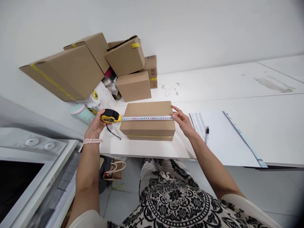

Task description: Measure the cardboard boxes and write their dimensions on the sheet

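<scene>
A closed brown cardboard box (148, 126) lies on the white table (213, 85) in front of me. My left hand (96, 125) is closed round a yellow and black tape measure case (110, 116) just left of the box. The white tape blade (147, 118) runs flat across the box's top from left to right. My right hand (181, 120) pinches the blade's end at the box's right edge.
Several cardboard boxes (95, 63) are stacked at the back left against the wall, with a mint bottle (82, 112) below them. A paper sheet with a pen (207, 131) lies right of the box. A white appliance (28, 158) stands at lower left, a bag (114, 169) under the table.
</scene>
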`<state>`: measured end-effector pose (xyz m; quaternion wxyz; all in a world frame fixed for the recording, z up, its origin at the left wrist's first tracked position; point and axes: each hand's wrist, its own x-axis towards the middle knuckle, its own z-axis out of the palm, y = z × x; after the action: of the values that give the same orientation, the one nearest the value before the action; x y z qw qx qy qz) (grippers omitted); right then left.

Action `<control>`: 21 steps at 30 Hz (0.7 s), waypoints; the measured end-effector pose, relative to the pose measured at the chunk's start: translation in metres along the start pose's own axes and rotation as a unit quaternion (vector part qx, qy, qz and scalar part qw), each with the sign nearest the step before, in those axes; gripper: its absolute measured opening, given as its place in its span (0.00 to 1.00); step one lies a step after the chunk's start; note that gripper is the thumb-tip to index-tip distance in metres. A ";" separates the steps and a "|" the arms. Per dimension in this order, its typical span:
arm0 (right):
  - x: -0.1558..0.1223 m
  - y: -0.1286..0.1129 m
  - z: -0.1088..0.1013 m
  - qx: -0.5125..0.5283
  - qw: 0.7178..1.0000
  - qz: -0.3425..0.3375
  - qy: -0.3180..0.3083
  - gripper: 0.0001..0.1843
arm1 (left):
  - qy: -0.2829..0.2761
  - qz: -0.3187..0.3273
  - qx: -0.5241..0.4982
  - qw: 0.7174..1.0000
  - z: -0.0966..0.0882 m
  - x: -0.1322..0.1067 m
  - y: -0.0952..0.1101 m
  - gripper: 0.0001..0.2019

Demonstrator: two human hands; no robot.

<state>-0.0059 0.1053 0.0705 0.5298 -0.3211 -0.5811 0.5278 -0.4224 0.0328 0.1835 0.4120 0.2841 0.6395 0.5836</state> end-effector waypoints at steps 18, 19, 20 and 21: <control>-0.023 -0.025 0.007 -0.048 0.997 0.013 0.052 0.22 | 0.047 0.057 -0.054 0.996 0.014 -0.037 0.014 0.11; -0.029 -0.034 0.009 -0.054 0.995 0.012 0.079 0.23 | 0.046 0.068 -0.062 0.995 0.014 -0.049 0.015 0.12; -0.034 -0.044 0.010 -0.057 0.993 0.003 0.108 0.24 | 0.043 0.078 -0.068 0.994 0.012 -0.063 0.016 0.13; -0.038 -0.055 0.011 -0.057 0.989 -0.016 0.135 0.24 | 0.037 0.084 -0.072 0.993 0.011 -0.078 0.015 0.16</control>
<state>0.0021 0.0543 0.1135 0.5926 -0.4100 -0.5382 0.4371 -0.3758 -0.0246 0.2139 0.3566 0.2848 0.5843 0.6711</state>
